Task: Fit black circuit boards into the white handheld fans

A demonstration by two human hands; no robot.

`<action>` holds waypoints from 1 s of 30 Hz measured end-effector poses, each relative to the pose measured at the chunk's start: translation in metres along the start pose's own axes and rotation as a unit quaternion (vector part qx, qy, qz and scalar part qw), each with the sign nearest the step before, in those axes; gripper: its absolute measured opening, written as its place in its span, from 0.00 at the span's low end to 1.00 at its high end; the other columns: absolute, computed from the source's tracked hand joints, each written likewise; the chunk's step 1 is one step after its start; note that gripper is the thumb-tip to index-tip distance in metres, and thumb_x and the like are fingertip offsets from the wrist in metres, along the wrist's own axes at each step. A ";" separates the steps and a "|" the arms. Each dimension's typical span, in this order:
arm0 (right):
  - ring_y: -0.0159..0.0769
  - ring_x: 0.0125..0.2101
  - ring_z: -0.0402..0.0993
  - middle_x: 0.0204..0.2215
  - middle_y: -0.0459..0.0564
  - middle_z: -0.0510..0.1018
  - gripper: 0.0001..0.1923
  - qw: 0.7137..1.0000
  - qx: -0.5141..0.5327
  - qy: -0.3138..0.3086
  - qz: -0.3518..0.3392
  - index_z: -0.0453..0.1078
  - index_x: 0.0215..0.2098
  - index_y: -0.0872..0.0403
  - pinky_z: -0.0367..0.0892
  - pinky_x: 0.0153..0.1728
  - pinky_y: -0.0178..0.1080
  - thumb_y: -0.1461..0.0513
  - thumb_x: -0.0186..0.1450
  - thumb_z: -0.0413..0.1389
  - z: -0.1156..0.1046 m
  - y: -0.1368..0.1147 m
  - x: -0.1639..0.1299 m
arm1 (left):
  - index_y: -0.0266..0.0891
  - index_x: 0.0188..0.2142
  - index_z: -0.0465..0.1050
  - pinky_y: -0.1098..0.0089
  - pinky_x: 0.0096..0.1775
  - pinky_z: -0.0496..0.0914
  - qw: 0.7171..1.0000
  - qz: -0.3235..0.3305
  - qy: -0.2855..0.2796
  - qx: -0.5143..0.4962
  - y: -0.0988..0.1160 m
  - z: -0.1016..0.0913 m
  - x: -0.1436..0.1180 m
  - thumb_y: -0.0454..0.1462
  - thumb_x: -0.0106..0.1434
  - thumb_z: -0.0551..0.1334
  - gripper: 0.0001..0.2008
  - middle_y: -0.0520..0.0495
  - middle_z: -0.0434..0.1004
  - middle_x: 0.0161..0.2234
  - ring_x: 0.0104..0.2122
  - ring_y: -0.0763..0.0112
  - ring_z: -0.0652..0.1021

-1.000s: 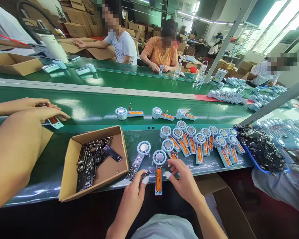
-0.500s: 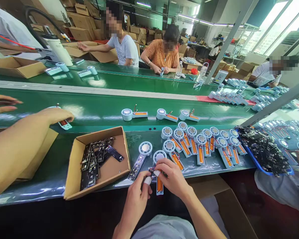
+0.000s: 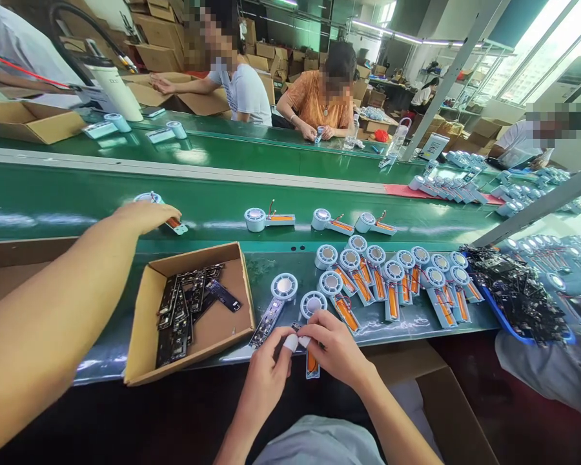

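Just over the bench edge my left hand [image 3: 270, 366] pinches the end of a small dark circuit board [image 3: 296, 327], mostly hidden by the fingers. My right hand [image 3: 336, 345] is closed at the same spot, its fingertips meeting the left ones; what they pinch is covered. White covers sit on both thumb tips. Beneath the hands lies a light blue handheld fan body [image 3: 312, 303], its open handle showing an orange strip and sticking out past the edge. Left of it rests another fan [image 3: 284, 287] with a circuit board [image 3: 267, 322] along its handle.
A cardboard box [image 3: 140, 336] of circuit boards stands left. Several fan bodies [image 3: 394, 271] lie right, beside a blue tray [image 3: 508, 326] heaped with dark boards. Behind runs a green conveyor belt [image 3: 213, 194] carrying more fans. A co-worker's arm [image 3: 91, 265] reaches in from the left.
The co-worker's hand has moved right along the belt with a fan body; their other hand has left view. My hands stay close together at the same place, fingers shifted slightly.
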State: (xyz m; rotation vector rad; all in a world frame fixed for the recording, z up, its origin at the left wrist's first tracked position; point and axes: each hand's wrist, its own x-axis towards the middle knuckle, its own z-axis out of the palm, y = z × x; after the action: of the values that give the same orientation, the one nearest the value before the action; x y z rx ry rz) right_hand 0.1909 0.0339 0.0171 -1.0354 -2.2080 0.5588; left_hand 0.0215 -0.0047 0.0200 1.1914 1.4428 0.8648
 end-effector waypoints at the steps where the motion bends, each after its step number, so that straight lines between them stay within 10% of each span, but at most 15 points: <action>1: 0.37 0.36 0.72 0.36 0.51 0.74 0.12 1.000 -0.009 -0.003 -0.008 0.77 0.45 0.51 0.70 0.36 0.36 0.65 0.72 0.51 0.001 0.000 0.000 | 0.39 0.41 0.72 0.74 0.16 0.57 1.000 0.000 -0.001 0.003 0.001 0.000 0.001 0.54 0.64 0.54 0.22 0.60 0.60 0.15 0.14 0.74 0.64; 13: 0.38 0.35 0.72 0.36 0.52 0.74 0.13 0.996 -0.077 0.029 0.026 0.75 0.43 0.52 0.69 0.34 0.37 0.68 0.71 0.49 0.003 -0.008 0.001 | 0.38 0.48 0.72 0.62 0.31 0.81 0.994 -0.007 0.070 -0.086 -0.013 0.007 -0.001 0.47 0.61 0.61 0.20 0.43 0.83 0.39 0.27 0.66 0.83; 21: 0.40 0.30 0.69 0.32 0.52 0.74 0.11 0.971 -0.238 -0.002 0.018 0.71 0.35 0.53 0.66 0.31 0.39 0.69 0.71 0.49 0.006 -0.023 0.001 | 0.41 0.47 0.80 0.58 0.49 0.78 0.973 0.160 0.141 0.088 -0.015 0.007 -0.010 0.42 0.66 0.57 0.16 0.40 0.84 0.48 0.45 0.55 0.84; 30: 0.37 0.40 0.75 0.40 0.51 0.77 0.16 0.997 0.023 -0.049 0.048 0.75 0.48 0.51 0.71 0.41 0.36 0.71 0.69 0.52 -0.013 -0.007 0.011 | 0.41 0.43 0.83 0.67 0.30 0.80 0.996 0.084 0.032 -0.009 -0.011 -0.014 0.002 0.46 0.63 0.62 0.17 0.45 0.86 0.35 0.28 0.65 0.83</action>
State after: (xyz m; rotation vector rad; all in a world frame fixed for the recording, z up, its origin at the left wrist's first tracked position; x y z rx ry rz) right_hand 0.1910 0.0401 0.0346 -1.1161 -2.2274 0.7145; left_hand 0.0049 -0.0041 0.0116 1.2956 1.3971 1.0370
